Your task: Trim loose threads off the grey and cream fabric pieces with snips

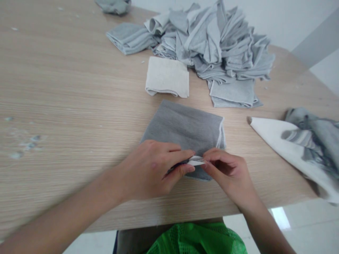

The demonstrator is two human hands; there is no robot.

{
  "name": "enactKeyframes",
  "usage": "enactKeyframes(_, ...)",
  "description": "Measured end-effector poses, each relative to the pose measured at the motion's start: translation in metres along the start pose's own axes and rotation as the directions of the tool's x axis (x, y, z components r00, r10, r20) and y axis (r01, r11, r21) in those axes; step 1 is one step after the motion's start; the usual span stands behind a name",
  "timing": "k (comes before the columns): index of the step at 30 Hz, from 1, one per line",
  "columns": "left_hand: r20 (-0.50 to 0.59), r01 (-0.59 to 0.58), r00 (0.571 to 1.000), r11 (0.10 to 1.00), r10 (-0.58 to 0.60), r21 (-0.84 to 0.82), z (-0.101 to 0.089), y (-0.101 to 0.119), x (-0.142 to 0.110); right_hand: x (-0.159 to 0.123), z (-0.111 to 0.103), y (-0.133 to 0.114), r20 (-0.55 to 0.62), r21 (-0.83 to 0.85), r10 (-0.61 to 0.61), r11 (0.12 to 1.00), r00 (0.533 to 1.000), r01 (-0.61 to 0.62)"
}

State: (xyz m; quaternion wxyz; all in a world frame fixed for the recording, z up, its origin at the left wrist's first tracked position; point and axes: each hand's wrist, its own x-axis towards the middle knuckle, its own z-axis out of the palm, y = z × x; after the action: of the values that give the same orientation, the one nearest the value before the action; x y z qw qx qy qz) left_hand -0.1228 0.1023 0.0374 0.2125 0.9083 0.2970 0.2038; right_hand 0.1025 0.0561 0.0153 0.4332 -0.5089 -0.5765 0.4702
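Just below the middle of the frame, we see the left grip (150, 169) closed on a small white-and-grey item (196, 161), too blurred to name, and the right grip (231, 171) pinching its tip, over a folded grey cloth (182, 123). The counter (79, 106) ends just below our hands; its surface runs leftward to lint scraps (30, 144), while a cloth heap (212, 46) bounds the top
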Motion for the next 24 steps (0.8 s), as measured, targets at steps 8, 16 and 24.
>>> enactKeyframes(8, -0.015, 0.033, 0.999, 0.998, -0.034, -0.047, 0.0041, 0.0023, -0.0002, -0.0001, -0.0002, 0.0005, -0.027, 0.009, 0.024, 1.000, 0.999, -0.024)
enactKeyframes(16, -0.037, 0.048, 0.998, 0.998, -0.049, -0.049, 0.0070, 0.0044, 0.0002, 0.0003, -0.0011, 0.0002, -0.032, 0.017, 0.024, 1.000, 0.999, -0.023)
enactKeyframes(24, -0.068, 0.041, 0.997, 0.998, -0.044, -0.038, 0.0089, 0.0050, 0.0016, 0.0004, -0.0020, 0.0006, -0.027, -0.002, 0.040, 0.999, 0.999, -0.040)
